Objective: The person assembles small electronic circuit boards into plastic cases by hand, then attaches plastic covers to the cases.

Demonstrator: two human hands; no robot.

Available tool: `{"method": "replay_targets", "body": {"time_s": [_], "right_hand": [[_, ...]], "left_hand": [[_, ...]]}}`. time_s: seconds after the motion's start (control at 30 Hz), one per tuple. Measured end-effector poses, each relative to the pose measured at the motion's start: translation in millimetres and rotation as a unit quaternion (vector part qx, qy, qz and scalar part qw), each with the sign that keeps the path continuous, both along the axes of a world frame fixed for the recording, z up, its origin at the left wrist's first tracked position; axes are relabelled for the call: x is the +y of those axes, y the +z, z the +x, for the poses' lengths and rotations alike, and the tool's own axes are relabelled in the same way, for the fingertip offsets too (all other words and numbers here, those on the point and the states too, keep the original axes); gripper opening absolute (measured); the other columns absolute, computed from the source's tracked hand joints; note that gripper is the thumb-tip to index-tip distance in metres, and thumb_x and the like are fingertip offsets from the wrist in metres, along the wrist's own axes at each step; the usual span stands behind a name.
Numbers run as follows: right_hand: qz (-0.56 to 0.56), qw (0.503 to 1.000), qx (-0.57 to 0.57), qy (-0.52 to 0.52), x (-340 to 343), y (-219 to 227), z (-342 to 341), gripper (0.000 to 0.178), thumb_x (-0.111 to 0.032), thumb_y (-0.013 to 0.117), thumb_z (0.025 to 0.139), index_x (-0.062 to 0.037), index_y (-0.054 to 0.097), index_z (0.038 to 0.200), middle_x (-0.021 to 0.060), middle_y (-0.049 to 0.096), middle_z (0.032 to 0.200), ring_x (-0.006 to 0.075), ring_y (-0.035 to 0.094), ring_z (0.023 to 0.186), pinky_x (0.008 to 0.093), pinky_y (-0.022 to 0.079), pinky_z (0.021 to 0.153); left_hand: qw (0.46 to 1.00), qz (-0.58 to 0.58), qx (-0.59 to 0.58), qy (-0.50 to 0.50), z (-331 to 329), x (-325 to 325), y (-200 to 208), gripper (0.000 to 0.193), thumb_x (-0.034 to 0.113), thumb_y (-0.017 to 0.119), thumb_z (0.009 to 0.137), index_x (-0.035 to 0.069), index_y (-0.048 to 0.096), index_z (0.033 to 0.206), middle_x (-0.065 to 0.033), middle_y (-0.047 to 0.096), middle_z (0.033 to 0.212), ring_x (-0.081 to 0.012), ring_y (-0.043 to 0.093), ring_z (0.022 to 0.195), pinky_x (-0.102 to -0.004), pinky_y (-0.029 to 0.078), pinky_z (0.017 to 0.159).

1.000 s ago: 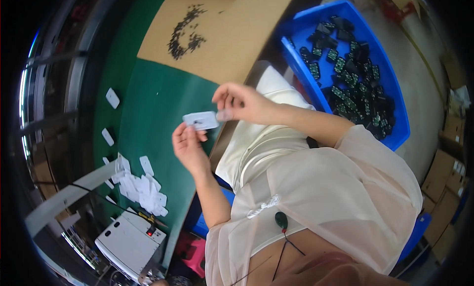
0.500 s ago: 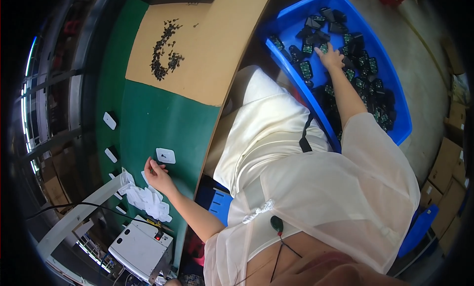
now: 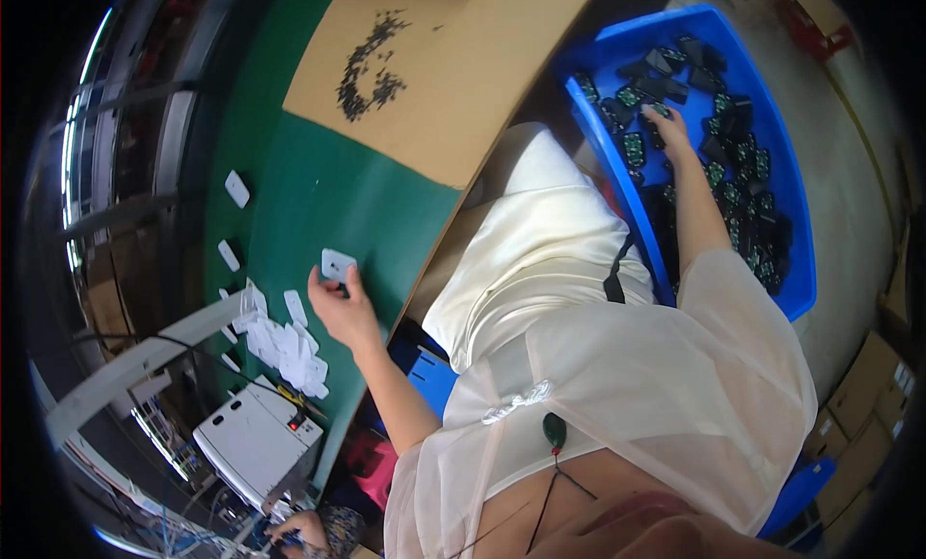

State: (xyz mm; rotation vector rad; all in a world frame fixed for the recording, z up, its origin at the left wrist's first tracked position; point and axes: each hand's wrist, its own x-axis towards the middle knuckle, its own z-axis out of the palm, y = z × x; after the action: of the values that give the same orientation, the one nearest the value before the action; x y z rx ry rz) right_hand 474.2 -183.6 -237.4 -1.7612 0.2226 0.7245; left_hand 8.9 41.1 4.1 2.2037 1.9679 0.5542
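My left hand is at the green tabletop, thumb and fingers closed around the edges of a small white rounded plastic cover with dark marks in its middle. Reaching into the blue bin on the right, my right hand has its fingers closed on a small black housing with a green circuit board. Many similar black housings lie jumbled around it, several with green boards facing up.
Small black screw-like parts lie on a cardboard sheet. White covers are heaped beside a grey frame. White-topped pieces line the table's far side. A white machine and another person's hand are at lower left.
My left hand has moved up to the white cover and taken hold of it. My right hand has closed on a housing in the bin. The whole view has shifted slightly.
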Motion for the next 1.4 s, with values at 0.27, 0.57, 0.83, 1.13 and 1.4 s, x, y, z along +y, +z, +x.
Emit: {"method": "replay_targets", "body": {"time_s": [0.27, 0.57, 0.83, 1.13, 1.4], "right_hand": [[0.237, 0.950, -0.198, 0.039, 61, 164, -53, 0.056, -0.014, 0.075, 0.072, -0.0049, 0.047, 0.120, 0.0057, 0.057, 0.102, 0.0141, 0.054, 0.095, 0.0259, 0.043, 0.083], [0.200, 0.747, -0.496, 0.396, 210, 244, -167, 0.050, -0.020, 0.074, 0.068, -0.0143, 0.055, 0.113, 0.0082, 0.057, 0.107, 0.0244, 0.050, 0.103, 0.0337, 0.041, 0.089], [0.107, 0.524, -0.723, 0.437, 304, 236, -250, 0.047, -0.021, 0.071, 0.069, -0.0196, 0.053, 0.112, 0.0062, 0.054, 0.096, 0.0251, 0.049, 0.098, 0.0446, 0.032, 0.094], [0.052, 0.317, -0.750, 0.578, 276, 252, -286, 0.042, -0.004, 0.062, 0.066, -0.0122, 0.053, 0.106, 0.0071, 0.054, 0.098, 0.0243, 0.051, 0.091, 0.0361, 0.040, 0.075], [0.058, 0.436, -0.541, 0.717, 229, 278, -271, 0.057, -0.019, 0.072, 0.068, -0.0151, 0.050, 0.120, 0.0067, 0.054, 0.106, 0.0247, 0.049, 0.101, 0.0368, 0.041, 0.084]], "left_hand": [[0.990, 0.087, 0.097, -0.046, 14, 3, -10, 0.062, 0.038, 0.066, 0.077, 0.005, 0.042, 0.124, -0.0135, 0.048, 0.098, -0.0319, 0.049, 0.094, -0.0420, 0.044, 0.075], [0.979, 0.179, 0.044, -0.088, 10, 23, -21, 0.057, 0.025, 0.069, 0.074, 0.003, 0.045, 0.121, -0.0148, 0.051, 0.107, -0.0338, 0.047, 0.098, -0.0420, 0.041, 0.081], [0.983, 0.127, -0.062, -0.116, -1, 7, -19, 0.054, 0.014, 0.069, 0.072, 0.004, 0.046, 0.120, -0.0149, 0.052, 0.108, -0.0327, 0.047, 0.102, -0.0405, 0.038, 0.083], [0.963, 0.075, -0.195, -0.171, -24, -34, -16, 0.051, 0.001, 0.068, 0.070, 0.003, 0.050, 0.117, -0.0142, 0.054, 0.110, -0.0321, 0.048, 0.105, -0.0394, 0.042, 0.087], [0.954, 0.055, -0.227, -0.190, -23, -34, -15, 0.050, -0.001, 0.067, 0.068, 0.004, 0.051, 0.115, -0.0145, 0.055, 0.108, -0.0323, 0.049, 0.104, -0.0387, 0.043, 0.084]]}}
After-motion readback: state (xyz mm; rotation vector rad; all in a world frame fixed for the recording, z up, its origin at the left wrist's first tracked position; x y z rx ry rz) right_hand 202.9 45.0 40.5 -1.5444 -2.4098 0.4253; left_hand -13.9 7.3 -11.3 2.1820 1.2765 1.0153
